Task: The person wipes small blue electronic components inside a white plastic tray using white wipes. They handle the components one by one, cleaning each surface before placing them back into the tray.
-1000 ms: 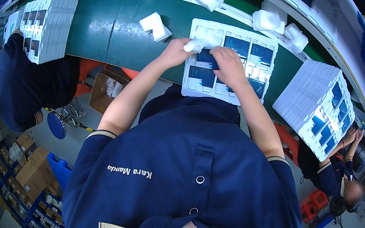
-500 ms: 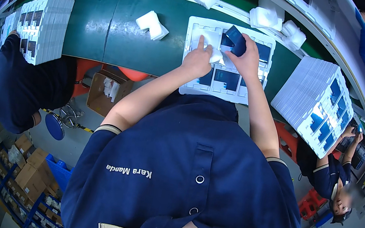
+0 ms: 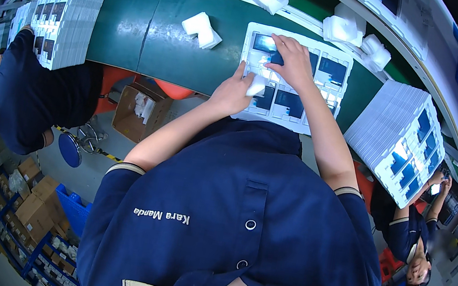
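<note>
Right hand point(image 3: 292, 61) has thumb and fingers spread, can't tell if gripping, over the right end of the dark panel point(image 3: 263, 43) in the tray's point(image 3: 258, 115) far-left pocket, long axis left-right; left hand point(image 3: 231, 93), farther off, grips a white wad point(image 3: 256, 86).

Cool white light, bright over green flat bench point(image 3: 165, 50); pale sheen at left. White moulded plastic tray point(image 3: 301, 36) nearly washed out; glare streaks dark rectangular panel point(image 3: 262, 43) inside. Brown cardboard boxes point(image 3: 39, 215) dimmer. Fisheye bends straight edges; black vignette rounds corners; blur smears far right.
</note>
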Motion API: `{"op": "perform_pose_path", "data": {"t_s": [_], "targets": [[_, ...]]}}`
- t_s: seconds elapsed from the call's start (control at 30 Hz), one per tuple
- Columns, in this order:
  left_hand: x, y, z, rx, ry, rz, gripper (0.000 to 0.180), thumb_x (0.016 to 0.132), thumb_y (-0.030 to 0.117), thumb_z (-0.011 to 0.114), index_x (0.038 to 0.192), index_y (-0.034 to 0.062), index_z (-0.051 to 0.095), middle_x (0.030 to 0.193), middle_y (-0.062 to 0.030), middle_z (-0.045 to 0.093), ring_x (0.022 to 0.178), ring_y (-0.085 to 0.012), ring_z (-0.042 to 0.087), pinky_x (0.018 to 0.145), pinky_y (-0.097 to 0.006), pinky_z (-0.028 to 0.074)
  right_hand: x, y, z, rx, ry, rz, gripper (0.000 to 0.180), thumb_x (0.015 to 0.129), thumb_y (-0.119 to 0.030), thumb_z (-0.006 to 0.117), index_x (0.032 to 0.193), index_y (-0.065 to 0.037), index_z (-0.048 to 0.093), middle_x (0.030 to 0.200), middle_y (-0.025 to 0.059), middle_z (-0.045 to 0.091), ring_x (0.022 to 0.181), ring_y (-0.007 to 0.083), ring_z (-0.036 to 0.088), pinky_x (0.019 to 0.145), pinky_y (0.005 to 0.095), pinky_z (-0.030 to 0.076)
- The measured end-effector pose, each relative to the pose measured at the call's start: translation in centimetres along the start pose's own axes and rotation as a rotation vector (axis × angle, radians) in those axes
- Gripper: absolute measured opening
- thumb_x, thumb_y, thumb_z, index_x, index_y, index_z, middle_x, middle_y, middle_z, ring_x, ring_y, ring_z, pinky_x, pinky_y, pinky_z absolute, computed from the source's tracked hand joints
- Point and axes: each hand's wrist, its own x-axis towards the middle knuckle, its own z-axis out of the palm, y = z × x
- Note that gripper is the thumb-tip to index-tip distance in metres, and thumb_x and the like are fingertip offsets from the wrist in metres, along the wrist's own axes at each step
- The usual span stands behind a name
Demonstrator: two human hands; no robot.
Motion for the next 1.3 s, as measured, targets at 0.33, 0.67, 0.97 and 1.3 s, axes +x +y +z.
{"op": "perform_pose_path", "data": {"t_s": [0.33,0.67,0.97,1.3], "targets": [[-4.0,-2.0,2.2,-0.145,0.016,-0.073,0.047,0.084,0.017,0.058,0.129,0.0016,0.053,0.143,-0.0346,0.033,0.123,-0.0426,0.048,0.101,-0.046,0.042,-1.2,1.0,3.5,-0.118,-0.020,-0.021,0.073,0.078,-0.047,0.069,0.142,-0.027,0.042,0.140,0.0024,0.044,0.136,0.0284,0.033,0.109,0.0515,0.024],[-7.0,-3.3,3.5,-0.228,0.067,-0.126,0.046,0.083,0.013,0.060,0.128,0.0025,0.054,0.144,-0.0282,0.036,0.131,-0.0383,0.041,0.104,-0.044,0.040,-1.8,0.5,4.5,-0.213,-0.034,-0.038,0.059,0.088,-0.047,0.059,0.141,-0.026,0.044,0.139,0.0048,0.045,0.138,0.0293,0.030,0.113,0.0535,0.018],[-11.6,-4.8,6.6,-0.315,0.207,-0.159,0.044,0.083,0.011,0.063,0.126,0.0040,0.057,0.139,-0.0231,0.046,0.133,-0.0372,0.039,0.107,-0.042,0.037,-1.5,0.6,4.9,-0.181,-0.029,-0.050,0.056,0.089,-0.039,0.060,0.138,-0.017,0.046,0.136,0.0086,0.046,0.137,0.0293,0.032,0.113,0.0517,0.020],[-19.3,-1.0,12.2,-0.446,0.248,-0.434,0.044,0.080,0.011,0.062,0.123,0.0014,0.059,0.136,-0.0261,0.048,0.131,-0.0378,0.042,0.107,-0.041,0.037,0.9,0.8,2.7,-0.201,-0.111,-0.236,0.071,0.078,-0.035,0.073,0.138,-0.009,0.046,0.126,0.0128,0.054,0.120,0.0292,0.047,0.110,0.0559,0.022]]}}
